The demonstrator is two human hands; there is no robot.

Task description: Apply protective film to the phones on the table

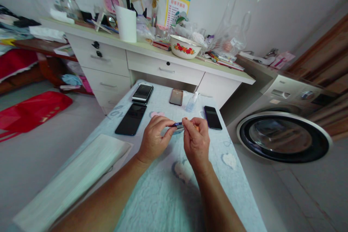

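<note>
The left hand (156, 136) is closed to a pinch: thumb below, fingers above, gripping the left end of a slim, dark-blue, glossy object (178, 125). The right hand (197, 139) is also closed, fingers curled, thumb and fingertips meeting at the object's right end. A small orange patch (197, 128) shows among the right fingers; it cannot be identified. The object sits raised between the hands, edge toward the viewer; gripping opposite ends probably steadies it.

Left of the left hand lies a black, flat, rectangular phone (131, 119), with a stack of dark and silver phones (143, 93) beyond it. A dark phone with a purple edge (213, 117) lies just beyond and right of the right hand. Ahead of both hands are a brown, translucent, phone-shaped piece (176, 97) and a clear spray bottle with a white top (191, 102). This layout presumably keeps each item within reach.

A pale-blue patterned tablecloth (152, 203) covers the surface below the hands. Farther ahead stands a white drawered desk (190, 72); to the right, a silver front-loading washing machine (282, 132).
</note>
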